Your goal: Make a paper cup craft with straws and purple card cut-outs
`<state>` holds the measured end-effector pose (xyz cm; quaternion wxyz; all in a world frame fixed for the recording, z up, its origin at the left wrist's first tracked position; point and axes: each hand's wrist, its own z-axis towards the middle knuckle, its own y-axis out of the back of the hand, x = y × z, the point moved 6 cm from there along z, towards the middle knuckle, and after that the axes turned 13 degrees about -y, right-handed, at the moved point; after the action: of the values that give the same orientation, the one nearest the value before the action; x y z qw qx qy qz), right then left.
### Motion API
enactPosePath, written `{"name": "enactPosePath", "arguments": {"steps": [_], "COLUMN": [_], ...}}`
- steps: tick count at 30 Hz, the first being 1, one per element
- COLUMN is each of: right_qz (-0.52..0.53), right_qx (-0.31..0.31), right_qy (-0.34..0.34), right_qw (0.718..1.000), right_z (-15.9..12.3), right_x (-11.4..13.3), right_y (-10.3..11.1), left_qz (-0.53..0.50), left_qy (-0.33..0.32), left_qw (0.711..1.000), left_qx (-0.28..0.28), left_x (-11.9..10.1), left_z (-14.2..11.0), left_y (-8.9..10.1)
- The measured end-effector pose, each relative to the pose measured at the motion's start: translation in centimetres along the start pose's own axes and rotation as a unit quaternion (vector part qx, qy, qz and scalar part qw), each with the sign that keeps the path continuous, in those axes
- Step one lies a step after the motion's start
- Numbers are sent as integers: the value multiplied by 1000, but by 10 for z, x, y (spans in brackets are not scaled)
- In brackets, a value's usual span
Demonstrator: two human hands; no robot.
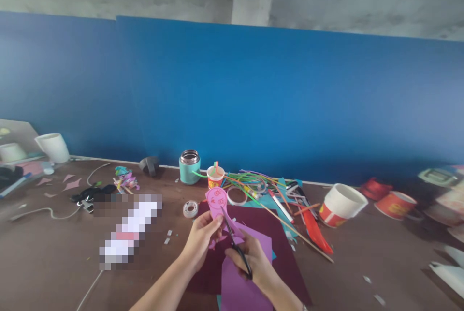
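Note:
Between the fingers of my left hand (203,237) is a pink paper cutout (216,200) with a drawn face on its rounded top. My right hand (252,255) grips black-handled scissors (232,236), their blades pointing up and left against the cutout's right edge. A strip of pink paper hangs near the blades. Below both hands lie purple paper (241,287) and a dark maroon sheet (281,248). Pink scraps (217,241) show just under my left fingers.
A tape roll (190,209), a teal thermos (189,168) and a small paper cup (215,175) stand ahead. Coloured pipe cleaners (250,183) are piled behind the sheets. Stacked paper cups (340,204) stand right; a pixelated object (131,231) lies left. A blue partition (253,103) closes the back.

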<state>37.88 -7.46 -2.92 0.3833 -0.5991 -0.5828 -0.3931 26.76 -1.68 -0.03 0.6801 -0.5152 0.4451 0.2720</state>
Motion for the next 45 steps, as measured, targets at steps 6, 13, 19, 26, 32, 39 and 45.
{"name": "enactPosePath", "arguments": {"steps": [6,13,19,26,32,39,45], "right_qz": [-1,-25,-52,-48,-71,-78,-95], "right_qx": [19,28,25,16,28,35,29], "right_qy": [14,21,18,-18,-31,-12,-13], "right_qw": [1000,999,998,999,997,996,995], "right_z": [-2,-6,-8,-10,-8,-10,-13], "right_x": [3,7,9,10,10,10,13], "right_y": [0,2,5,5,6,8,10], "left_qz": [28,25,23,47,58,48,41], "left_qy": [14,24,36,36,45,48,43], "left_qw": [999,998,998,997,996,997,996], "left_qx": [38,45,34,41,44,40,60], "left_x": [-3,-2,3,5,7,10,4], "left_z": [0,1,3,4,4,4,3], "left_y": [-2,-1,4,7,7,7,5]}}
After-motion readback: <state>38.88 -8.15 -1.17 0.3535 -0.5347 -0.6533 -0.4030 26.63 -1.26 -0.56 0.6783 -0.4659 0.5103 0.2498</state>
